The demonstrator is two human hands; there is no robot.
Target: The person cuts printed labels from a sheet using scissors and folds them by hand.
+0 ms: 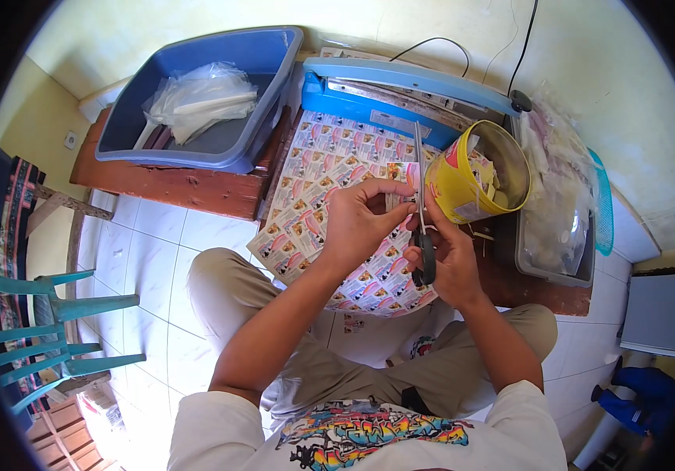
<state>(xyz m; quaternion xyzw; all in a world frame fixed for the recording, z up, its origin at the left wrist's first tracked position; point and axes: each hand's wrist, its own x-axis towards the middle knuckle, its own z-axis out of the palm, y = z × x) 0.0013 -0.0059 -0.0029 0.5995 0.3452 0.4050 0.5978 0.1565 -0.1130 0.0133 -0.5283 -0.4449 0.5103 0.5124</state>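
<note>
My left hand point(361, 224) pinches a small printed paper label point(402, 170) between thumb and fingers. In my right hand point(451, 263) is a pair of scissors with black handles point(427, 263), their long blades pointing away from me along the label's right edge. Whether the blades are apart is hard to see. Under both hands, sheets of printed labels point(298, 239) lie spread and overlapping, hanging down toward my lap. Close to the right hand stands a yellow tub point(453, 184), tilted in view, with cut paper pieces point(485, 169) inside.
Behind the sheets stands a blue paper cutter point(376, 114) with its long arm point(423, 77). A blue-grey basin point(188, 162) holding clear plastic bags point(204, 98) is at the left. A grey bin point(553, 271) with plastic packaging sits right. Green chairs point(63, 314) stand far left.
</note>
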